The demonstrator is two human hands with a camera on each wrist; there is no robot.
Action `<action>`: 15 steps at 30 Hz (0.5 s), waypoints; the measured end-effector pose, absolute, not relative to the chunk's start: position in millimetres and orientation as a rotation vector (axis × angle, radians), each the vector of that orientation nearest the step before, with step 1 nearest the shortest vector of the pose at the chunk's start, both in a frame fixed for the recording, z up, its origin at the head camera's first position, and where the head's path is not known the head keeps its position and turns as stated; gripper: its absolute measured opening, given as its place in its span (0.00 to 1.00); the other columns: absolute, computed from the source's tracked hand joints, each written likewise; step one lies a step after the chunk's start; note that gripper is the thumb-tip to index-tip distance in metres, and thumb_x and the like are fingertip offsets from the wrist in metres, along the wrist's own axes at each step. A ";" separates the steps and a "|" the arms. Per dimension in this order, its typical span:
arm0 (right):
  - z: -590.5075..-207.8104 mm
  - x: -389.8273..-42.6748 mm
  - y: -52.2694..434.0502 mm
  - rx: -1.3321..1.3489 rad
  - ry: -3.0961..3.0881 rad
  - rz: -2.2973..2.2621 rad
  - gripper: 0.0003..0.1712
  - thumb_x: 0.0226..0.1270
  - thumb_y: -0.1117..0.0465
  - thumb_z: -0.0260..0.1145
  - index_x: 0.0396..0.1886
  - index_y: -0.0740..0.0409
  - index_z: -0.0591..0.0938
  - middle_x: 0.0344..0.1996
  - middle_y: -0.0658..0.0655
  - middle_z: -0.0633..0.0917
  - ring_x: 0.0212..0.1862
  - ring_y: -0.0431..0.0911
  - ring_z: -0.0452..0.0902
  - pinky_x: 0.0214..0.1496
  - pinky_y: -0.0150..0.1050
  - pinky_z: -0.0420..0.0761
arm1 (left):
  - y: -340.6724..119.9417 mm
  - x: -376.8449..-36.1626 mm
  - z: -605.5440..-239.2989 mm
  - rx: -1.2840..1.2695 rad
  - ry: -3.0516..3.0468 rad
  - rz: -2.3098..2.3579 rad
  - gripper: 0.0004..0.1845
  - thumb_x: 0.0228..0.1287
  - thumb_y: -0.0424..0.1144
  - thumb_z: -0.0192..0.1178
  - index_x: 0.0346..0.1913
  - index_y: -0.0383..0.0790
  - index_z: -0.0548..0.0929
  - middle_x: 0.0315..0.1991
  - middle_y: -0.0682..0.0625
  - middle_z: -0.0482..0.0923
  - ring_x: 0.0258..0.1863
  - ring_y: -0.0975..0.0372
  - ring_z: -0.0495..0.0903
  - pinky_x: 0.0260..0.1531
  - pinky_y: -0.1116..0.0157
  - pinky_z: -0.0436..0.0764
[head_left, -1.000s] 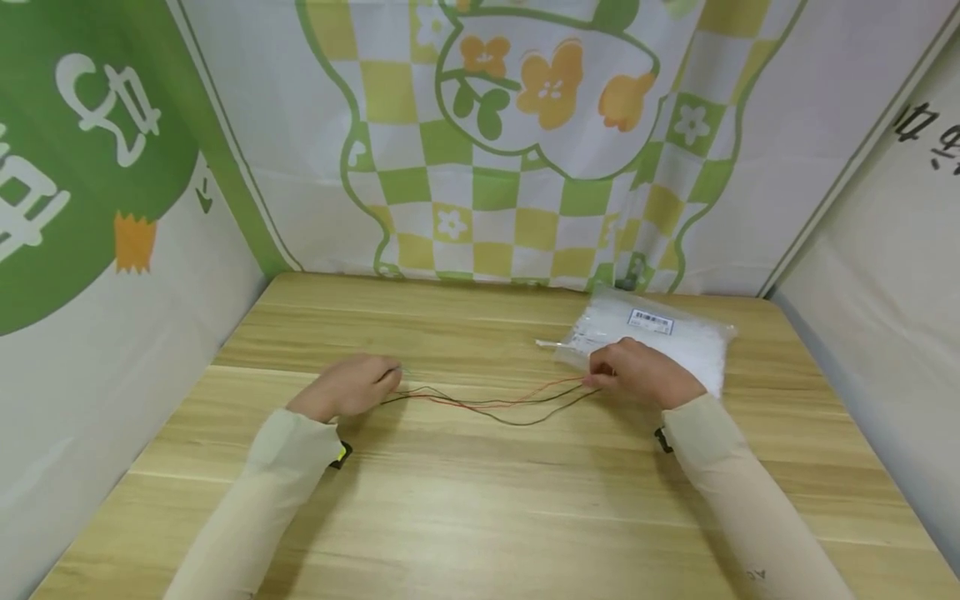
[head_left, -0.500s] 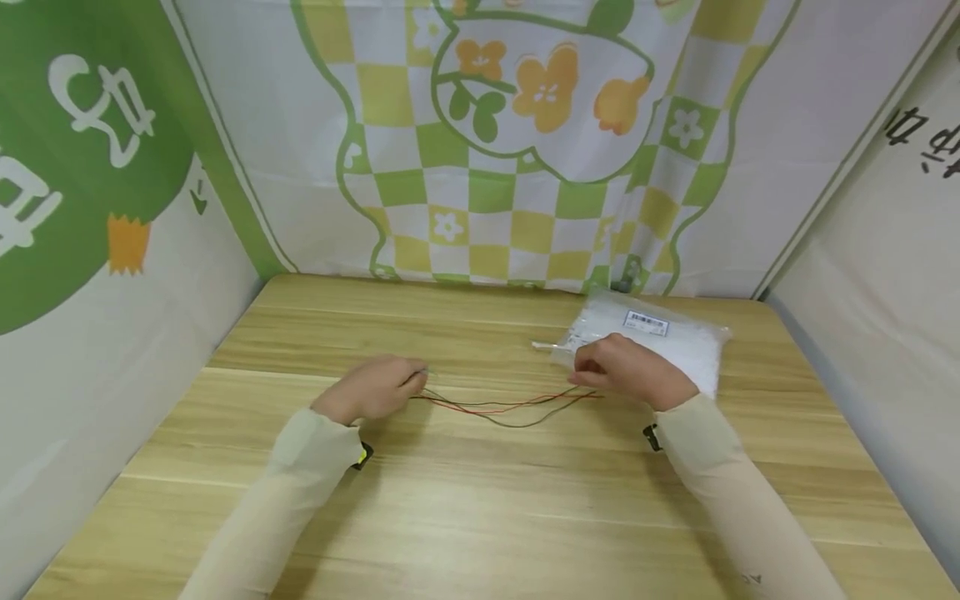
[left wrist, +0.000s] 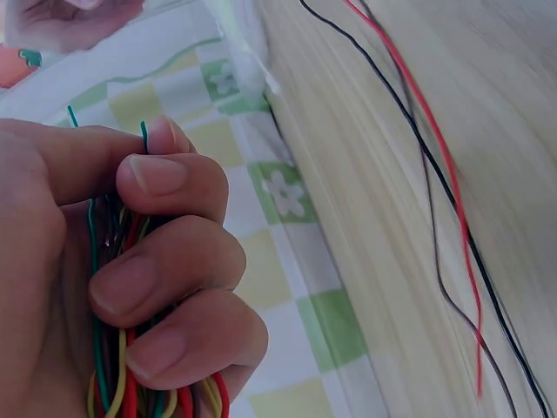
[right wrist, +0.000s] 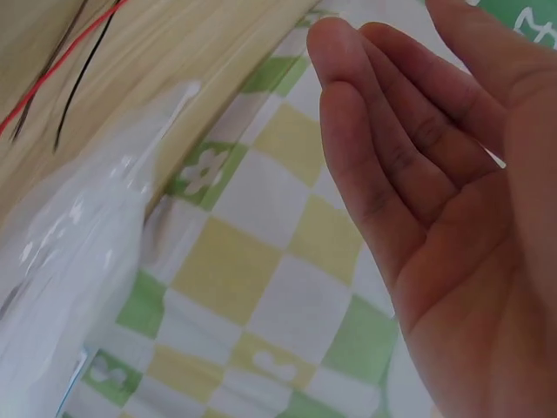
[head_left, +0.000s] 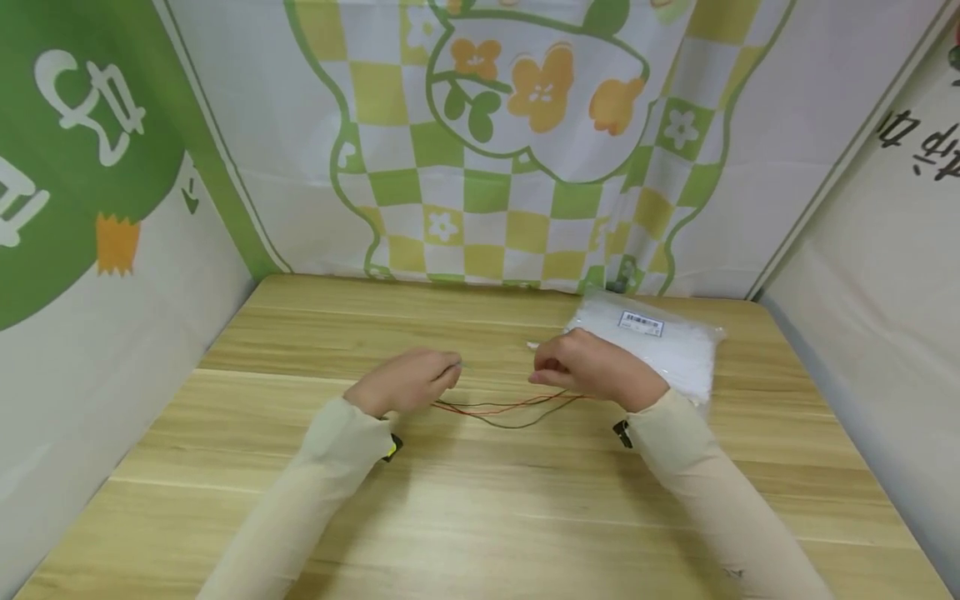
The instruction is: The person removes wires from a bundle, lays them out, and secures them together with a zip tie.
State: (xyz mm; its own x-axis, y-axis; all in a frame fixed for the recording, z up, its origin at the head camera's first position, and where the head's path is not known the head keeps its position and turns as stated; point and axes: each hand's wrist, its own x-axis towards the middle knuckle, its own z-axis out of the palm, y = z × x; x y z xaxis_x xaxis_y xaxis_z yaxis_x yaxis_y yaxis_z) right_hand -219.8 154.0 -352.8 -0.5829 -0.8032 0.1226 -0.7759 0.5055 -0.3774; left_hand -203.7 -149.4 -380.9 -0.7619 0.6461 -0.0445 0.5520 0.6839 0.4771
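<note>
The left hand (head_left: 408, 385) is curling its fingers (left wrist: 165, 261) round a bundle of thin wires (left wrist: 117, 383), green, red and yellow strands showing between the knuckles in the left wrist view, with two green tips sticking up past the thumb and forefinger. The hand is resting low over the counter (head_left: 480, 508), just left of the middle.

The right hand (head_left: 592, 367) is hovering close by on the other side, a short gap between the two. In the right wrist view its fingers (right wrist: 392, 148) are lying straight and close together, the palm bare and holding nothing. From the head view I cannot tell whether its fingertips are touching any strand.

A few loose wires (head_left: 510, 408), red and dark, are lying on the counter between and just in front of the two hands, sagging in a shallow curve from under the left hand towards the right wrist. The left wrist view is showing the same strands (left wrist: 452, 226) running along the wood beside the closed hand.

Just behind the right hand, and partly hidden by it, a clear plastic bag (head_left: 667, 346) of white pieces is lying flat, a small printed label on its top. Beyond both hands a backdrop (head_left: 487, 175) with green and yellow checks and orange flowers is standing at the far edge of the counter.
</note>
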 end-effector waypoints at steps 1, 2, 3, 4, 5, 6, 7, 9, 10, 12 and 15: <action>-353.4 -219.6 150.6 -1.418 2.659 -0.608 0.11 0.76 0.60 0.69 0.30 0.51 0.86 0.25 0.46 0.85 0.23 0.31 0.69 0.31 0.30 0.76 | -146.4 -203.7 -380.0 0.975 2.685 0.660 0.19 0.86 0.36 0.41 0.28 0.45 0.65 0.22 0.56 0.60 0.21 0.65 0.56 0.29 0.68 0.63; -353.5 -218.9 147.3 -1.435 2.654 -0.604 0.11 0.76 0.60 0.69 0.30 0.52 0.86 0.24 0.46 0.85 0.24 0.31 0.69 0.32 0.30 0.76 | -143.8 -203.8 -379.6 0.986 2.681 0.666 0.19 0.86 0.36 0.41 0.28 0.45 0.65 0.22 0.56 0.60 0.21 0.65 0.56 0.28 0.68 0.63; -353.6 -218.2 144.1 -1.452 2.653 -0.596 0.11 0.76 0.59 0.69 0.30 0.53 0.86 0.24 0.46 0.84 0.24 0.31 0.69 0.32 0.30 0.76 | -141.1 -203.8 -379.2 0.990 2.681 0.665 0.20 0.86 0.36 0.41 0.28 0.45 0.65 0.22 0.56 0.60 0.21 0.65 0.56 0.28 0.68 0.63; -353.8 -217.6 141.1 -1.466 2.651 -0.589 0.10 0.76 0.59 0.69 0.31 0.53 0.87 0.25 0.46 0.84 0.24 0.31 0.70 0.32 0.29 0.76 | -138.5 -203.9 -378.9 0.996 2.679 0.667 0.20 0.86 0.36 0.41 0.27 0.45 0.65 0.22 0.56 0.60 0.20 0.66 0.56 0.28 0.69 0.63; -353.7 -216.7 138.0 -1.476 2.650 -0.586 0.10 0.76 0.59 0.69 0.31 0.54 0.87 0.25 0.46 0.84 0.25 0.31 0.70 0.32 0.29 0.76 | -136.0 -204.0 -378.8 1.001 2.679 0.666 0.20 0.86 0.37 0.40 0.27 0.46 0.65 0.21 0.56 0.60 0.20 0.66 0.57 0.27 0.69 0.63; -353.8 -216.2 135.4 -1.489 2.648 -0.584 0.10 0.77 0.59 0.69 0.32 0.55 0.87 0.26 0.46 0.84 0.25 0.31 0.71 0.32 0.29 0.77 | -133.4 -204.2 -379.1 1.009 2.677 0.670 0.20 0.86 0.37 0.41 0.27 0.45 0.65 0.21 0.56 0.60 0.19 0.66 0.57 0.27 0.69 0.63; -354.0 -215.8 133.0 -1.501 2.648 -0.579 0.10 0.77 0.59 0.69 0.32 0.55 0.87 0.26 0.46 0.84 0.26 0.31 0.71 0.32 0.29 0.77 | -131.1 -204.5 -379.8 1.019 2.678 0.665 0.20 0.86 0.37 0.40 0.27 0.46 0.65 0.21 0.57 0.60 0.19 0.66 0.57 0.27 0.69 0.63; -353.2 -214.1 128.0 -1.521 2.643 -0.578 0.10 0.77 0.59 0.69 0.33 0.56 0.88 0.26 0.46 0.85 0.26 0.31 0.72 0.33 0.28 0.77 | -125.9 -204.1 -379.4 1.031 2.667 0.670 0.20 0.86 0.37 0.40 0.28 0.46 0.66 0.21 0.57 0.61 0.19 0.67 0.57 0.27 0.70 0.63; -353.1 -213.5 126.1 -1.533 2.642 -0.580 0.10 0.77 0.59 0.69 0.33 0.56 0.88 0.26 0.46 0.85 0.26 0.31 0.72 0.33 0.28 0.78 | -123.2 -204.2 -379.3 1.040 2.661 0.675 0.20 0.86 0.37 0.40 0.28 0.46 0.66 0.21 0.57 0.61 0.19 0.67 0.57 0.27 0.70 0.63; -353.5 -212.7 122.6 -1.547 2.639 -0.582 0.10 0.77 0.59 0.69 0.33 0.56 0.88 0.26 0.46 0.85 0.26 0.31 0.72 0.33 0.28 0.78 | -118.5 -204.1 -379.0 1.057 2.650 0.683 0.19 0.85 0.37 0.39 0.28 0.46 0.66 0.21 0.57 0.60 0.19 0.67 0.57 0.27 0.70 0.63; -354.5 -212.1 118.6 -1.566 2.632 -0.593 0.10 0.77 0.60 0.69 0.31 0.55 0.86 0.24 0.45 0.83 0.25 0.31 0.71 0.32 0.28 0.77 | -113.4 -203.4 -377.3 1.064 2.633 0.703 0.19 0.85 0.36 0.39 0.29 0.45 0.67 0.21 0.56 0.60 0.19 0.67 0.57 0.26 0.71 0.62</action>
